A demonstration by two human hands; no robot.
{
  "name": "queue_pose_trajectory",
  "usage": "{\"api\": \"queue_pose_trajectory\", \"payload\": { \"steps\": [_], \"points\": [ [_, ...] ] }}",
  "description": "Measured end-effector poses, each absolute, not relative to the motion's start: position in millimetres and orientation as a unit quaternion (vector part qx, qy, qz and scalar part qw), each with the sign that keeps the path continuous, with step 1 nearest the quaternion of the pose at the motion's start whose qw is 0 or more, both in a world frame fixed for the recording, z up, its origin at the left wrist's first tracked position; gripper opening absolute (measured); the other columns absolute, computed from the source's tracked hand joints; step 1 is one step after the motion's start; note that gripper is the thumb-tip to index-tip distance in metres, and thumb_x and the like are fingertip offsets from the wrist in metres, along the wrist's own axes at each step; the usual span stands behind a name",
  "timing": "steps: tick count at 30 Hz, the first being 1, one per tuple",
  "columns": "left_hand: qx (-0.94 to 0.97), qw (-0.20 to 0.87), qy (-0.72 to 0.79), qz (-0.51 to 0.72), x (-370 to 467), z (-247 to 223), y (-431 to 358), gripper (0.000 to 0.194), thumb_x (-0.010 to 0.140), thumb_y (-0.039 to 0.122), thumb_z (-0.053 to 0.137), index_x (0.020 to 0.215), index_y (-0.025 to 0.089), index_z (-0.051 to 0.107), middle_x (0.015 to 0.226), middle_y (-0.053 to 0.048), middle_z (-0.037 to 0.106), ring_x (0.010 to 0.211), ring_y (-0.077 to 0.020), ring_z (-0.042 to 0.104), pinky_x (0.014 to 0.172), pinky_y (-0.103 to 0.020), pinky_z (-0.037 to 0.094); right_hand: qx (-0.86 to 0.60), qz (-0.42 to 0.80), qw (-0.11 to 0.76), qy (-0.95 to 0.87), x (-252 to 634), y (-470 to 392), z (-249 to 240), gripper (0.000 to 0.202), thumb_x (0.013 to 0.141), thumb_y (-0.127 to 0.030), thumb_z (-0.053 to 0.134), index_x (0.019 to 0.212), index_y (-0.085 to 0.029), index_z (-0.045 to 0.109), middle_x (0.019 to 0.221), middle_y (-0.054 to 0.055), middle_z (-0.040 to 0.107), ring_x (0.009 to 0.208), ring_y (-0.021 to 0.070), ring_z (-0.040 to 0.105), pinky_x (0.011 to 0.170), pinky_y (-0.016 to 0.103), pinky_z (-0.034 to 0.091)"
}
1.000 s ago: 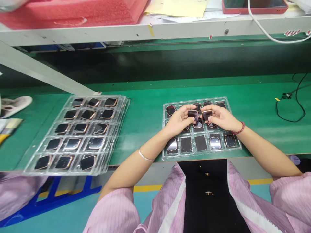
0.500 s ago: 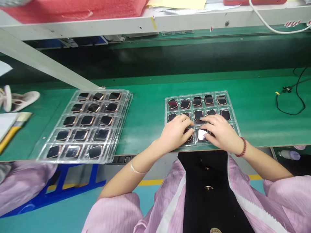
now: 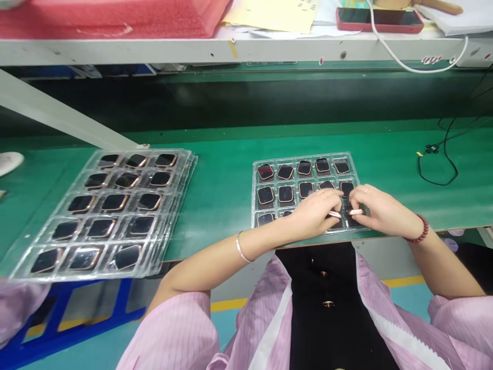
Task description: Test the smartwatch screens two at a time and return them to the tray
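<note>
Nearest the bench (image 3: 223,205) edge, the left hand (image 3: 318,210) pinches a watch (image 3: 334,214) on edge, seen as a thin pale rim. Just beside it, the right hand (image 3: 372,208) pinches a second watch (image 3: 356,211) the same way. Both grips are narrow, thumb against fingers. The two pieces are over the right end of the tray's (image 3: 275,183) front row; whether they touch it I cannot tell.

Left in that row, two watches lie in their pockets, partly covered by the forearm; the middle pocket is hidden. Behind, the middle row shows five watches, the fourth partly behind the left hand, and the back row another five, screens up and slightly askew. So those two rows look full, and the held pair seems the part not yet finished; which watches have been handled does not show.

Well apart to the left, a tray stack (image 3: 181,198) carries fifteen watches on top, whether done or waiting I cannot tell.
</note>
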State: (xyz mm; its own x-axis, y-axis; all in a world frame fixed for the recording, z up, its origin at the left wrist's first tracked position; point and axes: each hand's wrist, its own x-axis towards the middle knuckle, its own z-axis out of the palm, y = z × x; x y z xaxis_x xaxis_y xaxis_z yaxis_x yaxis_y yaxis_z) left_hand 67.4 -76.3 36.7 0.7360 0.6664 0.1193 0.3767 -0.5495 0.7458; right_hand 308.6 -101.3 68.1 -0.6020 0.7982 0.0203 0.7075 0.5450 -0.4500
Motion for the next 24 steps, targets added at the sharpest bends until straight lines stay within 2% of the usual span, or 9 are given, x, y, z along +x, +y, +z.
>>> {"api": "queue_pose_trajectory", "payload": {
  "steps": [2,4,8,10,12,16,19,22,24],
  "points": [
    [0.779,0.471,0.32,0.264,58.4,34.0,-62.8,0.008,0.089,0.017,0.067,0.094,0.016,0.061,0.104,-0.009,0.077,0.1,-0.0231,0.074,0.091,-0.041,0.059,-0.42,0.327,0.201,-0.823,304.6,-79.7,68.3,0.015,0.089,-0.023,0.064,0.084,-0.021,0.051,0.115,0.013,0.073,0.11,0.0291,0.068,0.089,0.043,0.056],
    [0.678,0.564,0.343,0.323,49.3,30.3,-43.7,0.012,0.09,0.023,0.067,0.098,0.016,0.061,0.088,-0.005,0.073,0.078,-0.0157,0.072,0.072,-0.029,0.057,-0.411,0.464,0.266,-0.738,295.0,-53.5,64.3,0.022,0.087,-0.029,0.068,0.085,-0.021,0.048,0.113,0.013,0.075,0.108,0.028,0.072,0.083,0.039,0.059],
    [0.518,0.646,0.407,0.386,32.4,22.7,-10.0,0.029,0.084,0.028,0.074,0.106,0.015,0.061,0.077,-0.001,0.068,0.054,-0.0076,0.059,0.047,-0.018,0.037,-0.405,0.606,0.321,-0.605,262.7,-7.8,44.3,0.03,0.084,-0.034,0.076,0.093,-0.02,0.051,0.091,0.009,0.077,0.071,0.0174,0.072,0.057,0.025,0.055],
    [0.489,0.652,0.419,0.399,25.0,20.7,-3.2,0.04,0.078,0.024,0.078,0.113,0.015,0.061,0.085,-0.004,0.073,0.056,-0.0073,0.059,0.047,-0.017,0.035,-0.41,0.611,0.358,-0.575,248.6,3.3,32.7,0.032,0.084,-0.036,0.079,0.098,-0.018,0.057,0.086,0.006,0.075,0.06,0.0122,0.066,0.052,0.022,0.053],
    [0.486,0.654,0.414,0.407,19.2,19.7,-1.9,0.051,0.073,0.022,0.08,0.121,0.014,0.062,0.099,-0.008,0.077,0.063,-0.0087,0.063,0.05,-0.018,0.038,-0.405,0.613,0.383,-0.56,241.7,5.4,23.4,0.036,0.086,-0.039,0.08,0.108,-0.016,0.063,0.091,0.006,0.076,0.061,0.0111,0.066,0.053,0.022,0.056],
    [0.469,0.675,0.395,0.41,12.9,17.4,-2.8,0.062,0.078,0.03,0.081,0.136,0.016,0.063,0.111,-0.011,0.077,0.078,-0.0145,0.07,0.057,-0.02,0.045,-0.378,0.651,0.39,-0.53,248.4,-2.7,15.6,0.054,0.089,-0.039,0.079,0.137,-0.02,0.063,0.121,0.01,0.074,0.084,0.0148,0.072,0.067,0.025,0.065],
    [0.457,0.689,0.386,0.41,11.3,13.8,-1.7,0.067,0.083,0.039,0.082,0.144,0.02,0.062,0.116,-0.011,0.076,0.084,-0.0164,0.071,0.061,-0.022,0.049,-0.359,0.688,0.378,-0.504,257.7,-4.9,14.7,0.062,0.09,-0.039,0.081,0.146,-0.024,0.06,0.133,0.009,0.069,0.093,0.015,0.073,0.074,0.026,0.066],
    [0.47,0.683,0.378,0.41,10.9,10.0,-0.9,0.07,0.082,0.045,0.084,0.145,0.023,0.062,0.118,-0.011,0.074,0.08,-0.0154,0.071,0.06,-0.022,0.048,-0.349,0.694,0.369,-0.511,262.0,-2.3,13.0,0.064,0.088,-0.042,0.085,0.145,-0.025,0.062,0.126,0.008,0.071,0.086,0.0134,0.072,0.074,0.025,0.066],
    [0.487,0.674,0.373,0.412,11.2,8.7,-1.5,0.074,0.079,0.049,0.086,0.144,0.023,0.062,0.109,-0.009,0.074,0.075,-0.0142,0.07,0.058,-0.022,0.045,-0.344,0.682,0.375,-0.525,262.1,-0.9,11.5,0.061,0.086,-0.045,0.087,0.139,-0.024,0.066,0.118,0.006,0.072,0.075,0.0109,0.068,0.07,0.025,0.065]
  ]
}}
